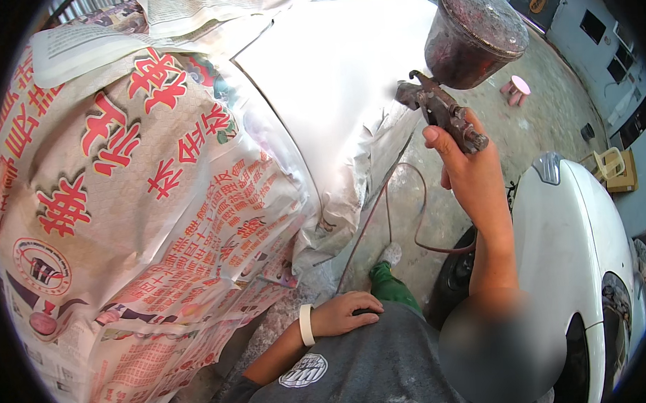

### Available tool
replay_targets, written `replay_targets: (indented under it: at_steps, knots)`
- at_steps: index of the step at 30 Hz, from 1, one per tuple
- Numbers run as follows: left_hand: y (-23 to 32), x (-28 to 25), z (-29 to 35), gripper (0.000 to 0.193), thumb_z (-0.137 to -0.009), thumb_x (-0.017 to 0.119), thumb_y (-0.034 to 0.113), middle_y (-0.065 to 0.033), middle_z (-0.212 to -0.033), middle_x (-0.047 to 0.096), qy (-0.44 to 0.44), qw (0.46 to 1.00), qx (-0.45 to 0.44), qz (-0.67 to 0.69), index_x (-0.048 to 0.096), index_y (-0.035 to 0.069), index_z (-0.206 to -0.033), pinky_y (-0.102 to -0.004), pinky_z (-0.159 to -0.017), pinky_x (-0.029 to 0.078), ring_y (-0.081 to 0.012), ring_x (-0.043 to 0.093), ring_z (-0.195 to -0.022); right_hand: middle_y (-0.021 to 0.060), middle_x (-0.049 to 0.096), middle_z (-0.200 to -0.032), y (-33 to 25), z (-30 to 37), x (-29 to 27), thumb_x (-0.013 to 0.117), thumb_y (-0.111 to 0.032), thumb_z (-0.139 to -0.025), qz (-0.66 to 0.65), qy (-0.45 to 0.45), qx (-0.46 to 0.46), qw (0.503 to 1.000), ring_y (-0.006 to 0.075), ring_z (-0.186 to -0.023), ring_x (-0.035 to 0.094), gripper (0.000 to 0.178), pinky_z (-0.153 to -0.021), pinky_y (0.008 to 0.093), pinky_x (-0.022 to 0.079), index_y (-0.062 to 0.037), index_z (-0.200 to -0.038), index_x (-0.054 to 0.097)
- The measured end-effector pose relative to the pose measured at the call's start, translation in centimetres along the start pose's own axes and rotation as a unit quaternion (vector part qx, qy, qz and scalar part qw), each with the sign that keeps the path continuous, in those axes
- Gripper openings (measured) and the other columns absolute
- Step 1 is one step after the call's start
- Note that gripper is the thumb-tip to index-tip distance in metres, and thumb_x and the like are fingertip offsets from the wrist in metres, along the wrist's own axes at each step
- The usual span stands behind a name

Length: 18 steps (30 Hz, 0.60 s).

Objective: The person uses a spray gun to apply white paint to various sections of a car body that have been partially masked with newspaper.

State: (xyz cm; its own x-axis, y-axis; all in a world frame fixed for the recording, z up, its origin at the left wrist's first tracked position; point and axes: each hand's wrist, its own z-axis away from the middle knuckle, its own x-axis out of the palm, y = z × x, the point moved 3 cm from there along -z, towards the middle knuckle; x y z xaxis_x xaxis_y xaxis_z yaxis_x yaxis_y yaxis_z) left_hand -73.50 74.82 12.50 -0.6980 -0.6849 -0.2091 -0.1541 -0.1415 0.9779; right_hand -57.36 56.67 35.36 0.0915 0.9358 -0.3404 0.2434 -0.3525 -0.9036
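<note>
My right hand (473,173) is raised and wrapped round the grip of a spray gun (441,106). A round, paint-stained cup (474,33) sits on top of the gun. The nozzle points left toward a glossy white body panel (331,61), apart from its surface. Printed masking paper (120,181) with red lettering covers the area left of the panel. My left hand (346,314), below a white wristband (307,325), rests against the front of my dark grey shirt (352,362). Its fingers lie forward along the cloth, with a small dark gap between them.
A thin reddish-brown hose (424,197) loops over the concrete floor between the papered body and a white car (555,227) on the right. A pink stool (516,88) stands farther back. Beyond the car are a yellowish chair (610,164) and a cardboard box (624,174).
</note>
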Motion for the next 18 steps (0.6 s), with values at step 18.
replay_targets:
  at_steps: [18]
  knots:
    - [-0.4,-0.9,0.2,0.032,-0.096,0.06,0.027,-0.0133,-0.117,0.062,-0.011,1.0,0.001,-0.01,0.064,0.002,-0.115,-0.0364,-0.099,0.044,-0.0285,0.058,-0.112,-0.0037,0.054,-0.069,-3.0,-1.9,-0.1,0.07,-0.03,-0.091,-0.038,-0.033,-0.029,0.998,0.0044,-0.051,0.045,0.029,-0.043,0.0234,0.036,-0.0038,-0.098,0.059]
